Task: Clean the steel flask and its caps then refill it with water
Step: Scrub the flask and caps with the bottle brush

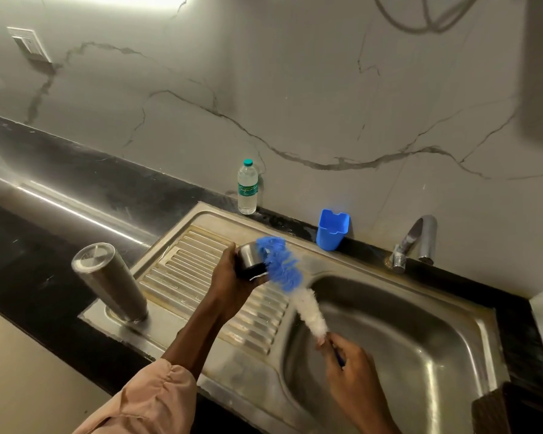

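Note:
The steel flask (pixel 108 281) stands upside down on the left corner of the sink's draining board. My left hand (pixel 229 277) grips a steel cap (pixel 251 260) with a black band, held above the ribbed board. My right hand (pixel 347 363) holds the blue handle of a bottle brush (pixel 290 280) over the basin. The brush's blue bristle tip presses against the cap's mouth, and its white bristles run down toward my right hand. The brush is blurred.
The steel sink (pixel 389 346) has its basin on the right and a tap (pixel 416 241) behind it. A plastic water bottle (pixel 247 187) and a blue plastic holder (pixel 331 230) stand by the marble wall. Black counter (pixel 29 245) lies left.

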